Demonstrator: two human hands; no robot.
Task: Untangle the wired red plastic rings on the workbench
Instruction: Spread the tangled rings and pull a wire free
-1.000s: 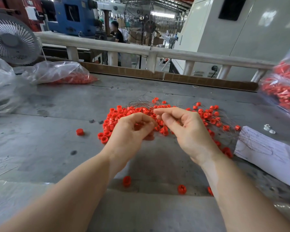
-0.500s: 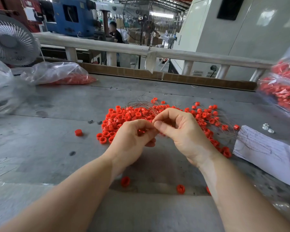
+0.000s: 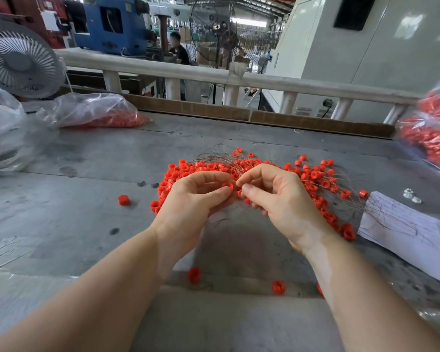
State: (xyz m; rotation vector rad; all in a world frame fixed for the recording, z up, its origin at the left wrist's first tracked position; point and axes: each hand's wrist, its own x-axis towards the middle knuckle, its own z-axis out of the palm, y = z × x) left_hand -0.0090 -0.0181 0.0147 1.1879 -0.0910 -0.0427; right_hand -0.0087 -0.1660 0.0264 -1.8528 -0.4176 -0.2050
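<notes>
A tangled heap of small red plastic rings with thin wires (image 3: 313, 174) spreads across the grey workbench (image 3: 61, 199). My left hand (image 3: 196, 199) is over the heap's near edge, thumb and fingers pinching one red ring (image 3: 228, 185). My right hand (image 3: 277, 196) is right beside it, fingertips pinching a thin wire by that ring. The two hands almost touch at the fingertips. Rings under the hands are hidden.
Loose red rings lie apart: one at the left (image 3: 123, 200), others near the front edge (image 3: 194, 274) (image 3: 278, 287). A white paper sheet (image 3: 404, 229) lies at right. Plastic bags of red rings sit back left (image 3: 94, 113) and far right (image 3: 432, 133). A fan (image 3: 21, 62) stands left.
Both hands have drawn closer together and slightly nearer to me. The right fingertips, earlier over the heap, now meet the left fingertips at a single ring.
</notes>
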